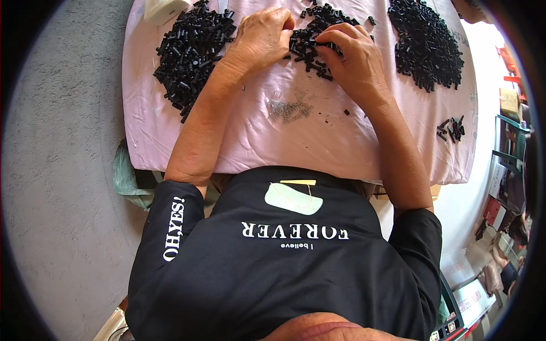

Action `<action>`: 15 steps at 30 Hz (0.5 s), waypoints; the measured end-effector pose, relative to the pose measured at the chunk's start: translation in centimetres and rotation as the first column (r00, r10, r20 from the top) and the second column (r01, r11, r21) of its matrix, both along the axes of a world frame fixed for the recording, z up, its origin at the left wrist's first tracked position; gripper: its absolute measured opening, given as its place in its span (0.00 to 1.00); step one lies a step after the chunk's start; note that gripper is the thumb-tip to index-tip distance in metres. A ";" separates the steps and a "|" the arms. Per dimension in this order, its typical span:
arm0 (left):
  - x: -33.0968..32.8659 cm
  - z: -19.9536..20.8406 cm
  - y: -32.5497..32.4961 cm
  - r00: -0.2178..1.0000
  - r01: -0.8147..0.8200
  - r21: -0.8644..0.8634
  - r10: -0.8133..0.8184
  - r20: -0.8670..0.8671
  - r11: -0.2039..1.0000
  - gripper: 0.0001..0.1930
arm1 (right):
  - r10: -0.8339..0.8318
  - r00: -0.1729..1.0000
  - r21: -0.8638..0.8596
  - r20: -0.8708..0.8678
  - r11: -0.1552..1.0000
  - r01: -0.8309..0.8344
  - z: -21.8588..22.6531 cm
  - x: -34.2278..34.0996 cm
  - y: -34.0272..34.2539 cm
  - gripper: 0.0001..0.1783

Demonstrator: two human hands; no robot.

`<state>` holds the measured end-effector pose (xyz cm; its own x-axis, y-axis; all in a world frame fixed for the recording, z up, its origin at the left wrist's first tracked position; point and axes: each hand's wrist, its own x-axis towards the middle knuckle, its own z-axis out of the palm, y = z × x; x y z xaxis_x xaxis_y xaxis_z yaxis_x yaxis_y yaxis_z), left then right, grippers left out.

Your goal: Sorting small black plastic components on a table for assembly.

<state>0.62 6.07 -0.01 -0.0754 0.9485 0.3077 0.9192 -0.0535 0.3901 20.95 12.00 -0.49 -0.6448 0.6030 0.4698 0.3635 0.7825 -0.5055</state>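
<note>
Black cylinders (307, 50) (stubby) heap on wrinkled pink cloth (330, 145); left fingers (287, 21), right fingers (335, 37) bent — pinch unclear.

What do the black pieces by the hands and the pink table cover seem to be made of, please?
Black pieces: probably plastic or rubber, with a satin look, given their soft highlights. Pink table cover: likely cloth, matte, since it creases in soft folds.

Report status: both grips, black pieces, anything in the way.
Left grip at left edge of middle black pile, right grip at its right; any hold unclear. Pile loose, edges scattered. No visible obstruction.
</note>
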 end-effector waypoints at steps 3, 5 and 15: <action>0.2 -0.2 -0.2 0.998 0.037 -0.025 -0.036 0.053 0.999 0.04 | 0.004 1.000 -0.016 0.003 1.000 -0.004 -0.1 0.1 0.1 0.07; 0.4 -0.2 -0.4 0.996 0.048 -0.008 -0.048 0.071 0.999 0.05 | 0.001 1.000 -0.019 0.006 1.000 -0.001 -0.1 0.1 0.1 0.07; 1.3 1.2 -1.6 0.922 0.077 0.095 -0.107 0.373 0.993 0.05 | -0.030 0.992 0.002 -0.121 1.000 0.030 -0.3 -0.5 0.2 0.05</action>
<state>1.96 4.45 1.21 -0.1136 0.9315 0.3457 0.6951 -0.1741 0.6975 20.49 12.23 -0.81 -0.5648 0.6191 0.5457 0.3233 0.7744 -0.5439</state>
